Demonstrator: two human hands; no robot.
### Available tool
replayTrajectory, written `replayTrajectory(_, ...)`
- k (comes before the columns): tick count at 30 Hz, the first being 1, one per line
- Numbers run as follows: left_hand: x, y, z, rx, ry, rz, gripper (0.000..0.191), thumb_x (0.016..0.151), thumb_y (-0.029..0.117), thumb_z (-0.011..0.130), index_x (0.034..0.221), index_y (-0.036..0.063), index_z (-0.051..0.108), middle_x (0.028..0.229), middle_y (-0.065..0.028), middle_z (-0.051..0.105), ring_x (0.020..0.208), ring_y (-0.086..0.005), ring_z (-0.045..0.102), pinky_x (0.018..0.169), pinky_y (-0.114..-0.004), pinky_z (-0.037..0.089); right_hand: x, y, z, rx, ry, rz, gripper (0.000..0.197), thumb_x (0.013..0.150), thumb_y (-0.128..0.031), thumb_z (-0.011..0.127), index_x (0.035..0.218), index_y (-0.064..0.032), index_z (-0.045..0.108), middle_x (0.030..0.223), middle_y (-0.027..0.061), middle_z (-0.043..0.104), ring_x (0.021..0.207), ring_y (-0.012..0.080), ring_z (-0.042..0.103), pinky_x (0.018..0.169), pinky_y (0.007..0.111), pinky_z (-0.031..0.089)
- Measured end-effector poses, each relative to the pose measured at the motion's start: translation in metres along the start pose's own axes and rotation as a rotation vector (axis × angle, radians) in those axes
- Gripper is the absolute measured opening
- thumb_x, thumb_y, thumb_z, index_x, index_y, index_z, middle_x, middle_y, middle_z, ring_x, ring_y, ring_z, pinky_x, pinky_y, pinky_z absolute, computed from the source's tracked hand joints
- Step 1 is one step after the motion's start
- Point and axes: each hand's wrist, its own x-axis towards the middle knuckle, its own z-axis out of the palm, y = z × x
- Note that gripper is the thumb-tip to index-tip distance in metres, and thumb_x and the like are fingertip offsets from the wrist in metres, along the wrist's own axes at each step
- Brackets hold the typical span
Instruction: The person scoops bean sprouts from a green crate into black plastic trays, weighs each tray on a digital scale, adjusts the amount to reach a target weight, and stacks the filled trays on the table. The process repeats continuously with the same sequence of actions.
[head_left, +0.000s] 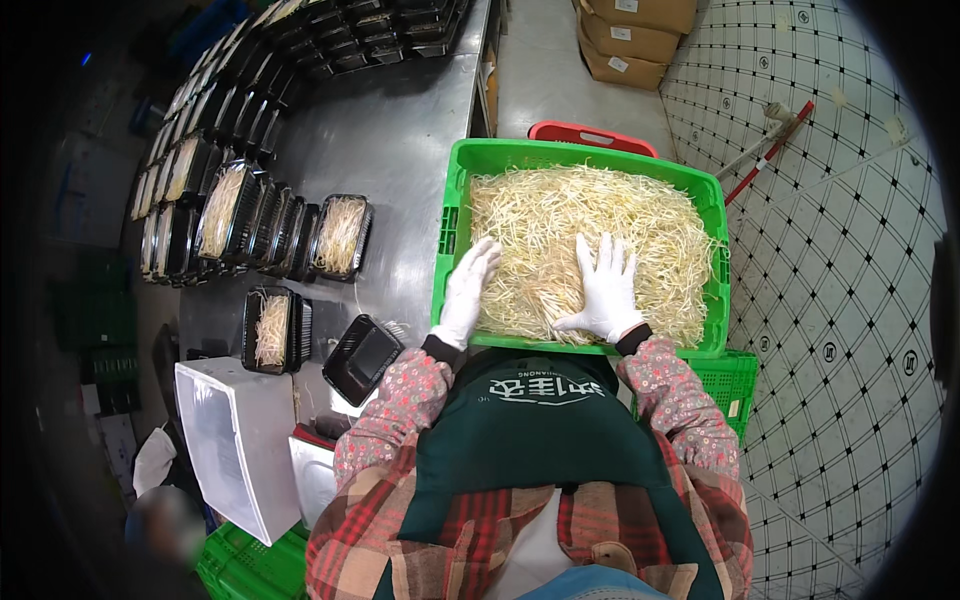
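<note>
A green plastic crate (585, 152) full of bean sprouts (637, 202) stands before me. My left hand (466, 289), in a white glove, is at the crate's left side, its fingers along the edge of the sprouts. My right hand (606, 289), gloved too, lies palm down on the sprouts near the front wall with its fingers spread. Neither hand has closed around anything. On the metal table to the left are a black plastic tray of sprouts (341, 236), another sprout-filled tray (271, 330) on stacked trays, and a tilted, empty-looking black tray (363, 358).
Rows of packed black trays (225, 120) line the far left of the steel table (405, 135). A white box (225, 442) stands at lower left, near another person (161, 517). Brown sacks (634, 45) lie beyond the crate; a red-handled tool (772, 150) is at right.
</note>
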Motion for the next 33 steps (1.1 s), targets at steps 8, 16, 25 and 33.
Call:
replayTrajectory(8,-0.069,0.058,-0.112,0.202,0.611,0.331,0.036,0.103,0.012,0.05,0.137,0.001,0.051,0.132,-0.0138,0.06,0.119,-0.0219,0.059,0.096,-0.033,0.05,0.062,0.082,0.005,0.318,-0.041,0.263,0.138,0.05,-0.034,0.092,0.154,0.0031,0.01,0.144,0.0278,0.042,0.134,0.0391,0.043,0.111,0.041,0.038)
replayTrajectory(16,-0.164,0.02,-0.198,0.601,1.252,0.357,0.05,0.097,0.007,0.057,0.144,0.0006,0.041,0.149,-0.0161,0.043,0.137,-0.0268,0.041,0.116,-0.038,0.032,0.053,0.087,0.034,0.261,0.021,0.182,0.114,0.052,-0.036,0.088,0.146,0.0016,0.037,0.129,0.0223,0.057,0.119,0.0359,0.056,0.104,0.04,0.044)
replayTrajectory(25,-0.19,-0.066,-0.177,0.494,1.626,0.053,0.066,0.092,0.017,0.069,0.146,-0.0033,0.036,0.147,-0.0186,0.043,0.132,-0.0279,0.044,0.112,-0.036,0.034,0.03,0.072,0.041,0.122,0.222,-0.067,0.118,0.054,-0.033,0.089,0.149,0.0014,0.029,0.122,0.0213,0.057,0.116,0.0374,0.054,0.102,0.043,0.042)
replayTrajectory(33,-0.171,-0.119,-0.206,-0.231,1.661,0.161,0.042,0.089,0.012,0.069,0.129,0.0053,0.058,0.115,-0.0118,0.067,0.088,-0.0262,0.066,0.076,-0.038,0.056,0.056,0.093,0.0,0.381,-0.09,0.012,0.107,0.057,-0.029,0.084,0.148,-0.0023,0.036,0.119,0.0245,0.063,0.11,0.0349,0.063,0.095,0.041,0.05)
